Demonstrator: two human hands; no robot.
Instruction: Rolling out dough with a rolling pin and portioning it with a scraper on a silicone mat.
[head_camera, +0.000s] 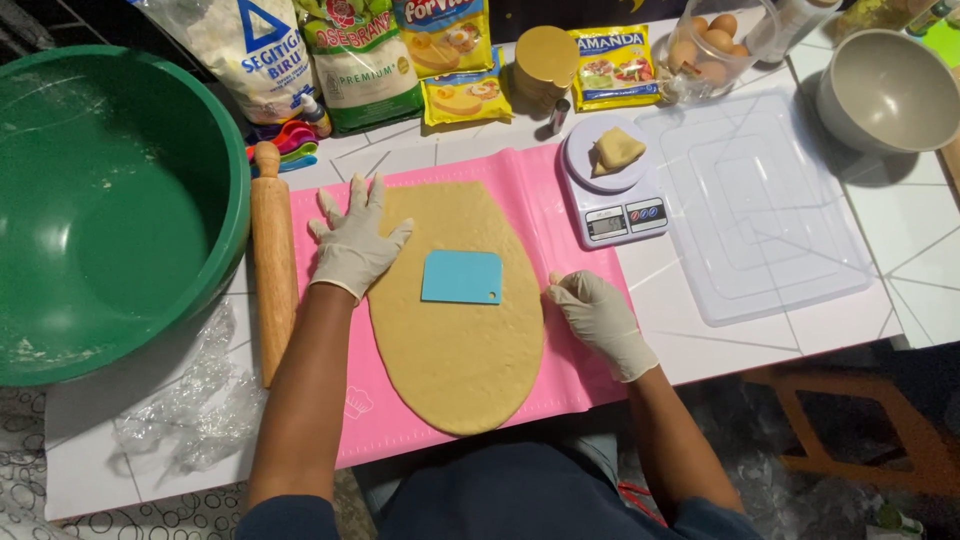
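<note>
Resting flat on the pink mat (560, 190), an oval sheet of rolled dough (460, 340) is steadied at both long edges. The left hand (355, 240) is spread, fingers released, on the dough's far left edge; the right hand (598, 315) is loosely curled at the right edge, nothing grasped. A blue scraper (461, 277) lies on the dough's middle. Rolling is judged finished and cutting in hand; next, the scraper must be picked up.

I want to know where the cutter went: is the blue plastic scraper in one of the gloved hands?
No, the blue plastic scraper lies on the rolled-out oval dough, between the left hand and right hand.
</note>
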